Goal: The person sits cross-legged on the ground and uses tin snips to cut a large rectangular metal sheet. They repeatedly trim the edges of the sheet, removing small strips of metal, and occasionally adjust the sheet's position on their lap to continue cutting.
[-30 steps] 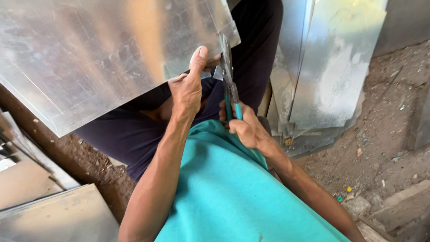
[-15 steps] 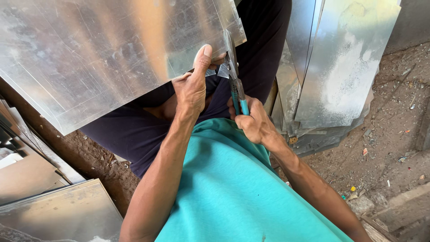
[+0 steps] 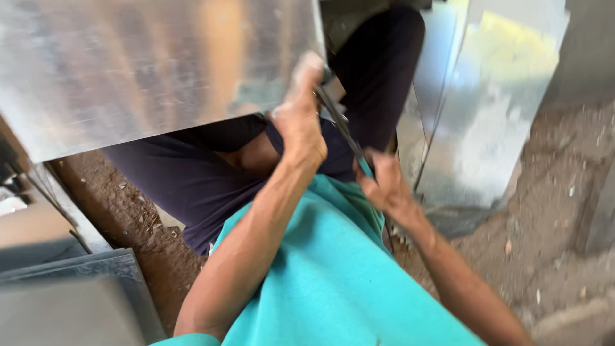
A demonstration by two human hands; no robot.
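Sheet metal (image 3: 147, 70) fills the upper part of my view, a broad shiny panel held up over dark-trousered legs (image 3: 192, 173). I see the left hand (image 3: 298, 122) clamped on the sheet's lower right corner, thumb pressed up along its edge. Just right of that corner, the snips (image 3: 339, 125) run slanting down from the sheet's edge, their dark blades touching the metal. The right hand (image 3: 384, 186) is closed around the snips' teal handles, below and right of the sheet. More sheet metal panels (image 3: 493, 109) lean upright well to the right of the held sheet, over dirt floor (image 3: 557, 211). Below the sheet's left end, I make out flat grey panels (image 3: 70, 295) stacked on the ground. Motion blur softens the blades.
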